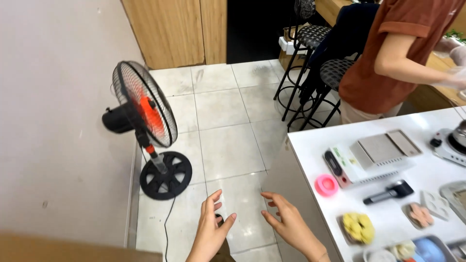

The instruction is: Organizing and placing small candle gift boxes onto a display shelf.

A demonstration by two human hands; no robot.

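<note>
My left hand (pixel 211 229) and my right hand (pixel 288 221) hover side by side over the tiled floor (pixel 223 121), palms facing each other, fingers spread, holding nothing. A black standing fan with orange blades (pixel 144 114) stands on the floor to the left, its round base (pixel 166 175) just above and left of my left hand. My right hand is close to the left edge of a white counter (pixel 310 160).
The counter carries a flat grey appliance (pixel 383 148), a pink round lid (pixel 326 185), a black handled tool (pixel 389 192), yellow food in a tray (pixel 357 227) and more trays. A person in a rust shirt (pixel 388 58) stands behind it beside black bar stools (pixel 310 53).
</note>
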